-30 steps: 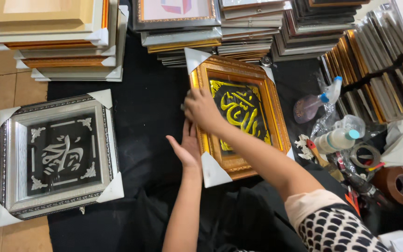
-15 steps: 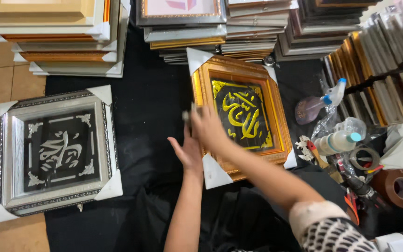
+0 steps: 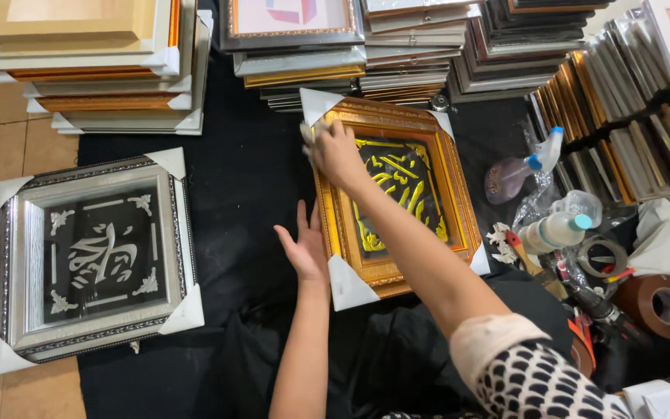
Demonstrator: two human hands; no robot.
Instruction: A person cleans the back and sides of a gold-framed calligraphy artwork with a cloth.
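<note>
A black cloth covers the tiled floor, with stacks of framed pictures piled along its far edge, probably kept there to leave the middle free for working. On the left lies a silver frame, flat and face up, white card protectors on its corners, apart from both hands. Next comes the left hand, palm down with fingers spread and nearly straight, its edge against the left side of the gold frame, seemingly bracing it so it cannot slide. The gold frame lies flat at the centre of the cloth. The right hand sits on its upper left corner, fingers curled and pinched on a small pale cloth or pad. Further right, spray bottles and tape rolls lie crowded within reach.
</note>
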